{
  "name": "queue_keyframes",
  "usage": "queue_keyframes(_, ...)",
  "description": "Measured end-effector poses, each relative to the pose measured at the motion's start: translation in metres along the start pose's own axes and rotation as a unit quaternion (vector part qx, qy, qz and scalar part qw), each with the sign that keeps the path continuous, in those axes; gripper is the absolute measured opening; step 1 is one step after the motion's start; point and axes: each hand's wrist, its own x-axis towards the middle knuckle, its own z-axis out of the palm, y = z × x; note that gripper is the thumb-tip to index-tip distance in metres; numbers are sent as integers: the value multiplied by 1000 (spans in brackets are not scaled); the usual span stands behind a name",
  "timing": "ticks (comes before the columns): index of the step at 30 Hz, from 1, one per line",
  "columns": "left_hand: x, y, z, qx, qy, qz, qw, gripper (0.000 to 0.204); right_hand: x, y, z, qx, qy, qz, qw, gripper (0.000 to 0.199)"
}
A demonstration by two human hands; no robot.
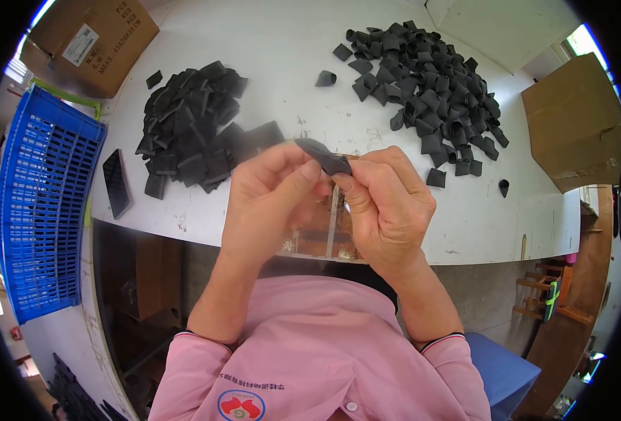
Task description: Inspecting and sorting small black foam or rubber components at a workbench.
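Note:
Above the table's front edge, both my hands grip one small, curved black piece (324,157) that looks like soft sheet or foam. My left hand (258,196) pinches its left part between thumb and fingers. With thumb and bent fingers, my right hand (392,203) squeezes the right end. Beyond my left hand lies a pile of flat black pieces (191,130), with larger ones (254,140) close by. Farther off to the right is a heap of black pieces curled into loops (433,95). Beneath my hands is a brown glossy panel (314,242) with a pale strip, partly hidden.
On the white table (282,70), a phone (116,184) lies at the left edge. Beside it stands a blue plastic basket (47,196). Cardboard boxes are at the far left (89,45) and right (577,123). A blue stool (500,372) stands at lower right.

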Motion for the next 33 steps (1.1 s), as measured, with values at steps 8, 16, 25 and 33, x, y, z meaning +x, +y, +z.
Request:
queue_keyframes(8, 10, -10, -12, -294, -130, -131, 938, 12, -2, -1, 2, 7, 6, 1, 1000, 12)
queue_keyframes(16, 5, -65, -73, 561, 61, 291, 773, 28, 50, 30, -27, 317, 109, 335, 881, 26)
queue_keyframes(25, 11, -78, -103, 755, -51, 229, 612, 22, -56, 12, -4, 208, -80, 435, 872, 14)
queue_keyframes(33, -8, -57, -61, 323, 72, 51, 942, 7, -63, -4, 13, 80, -144, 226, 960, 12)
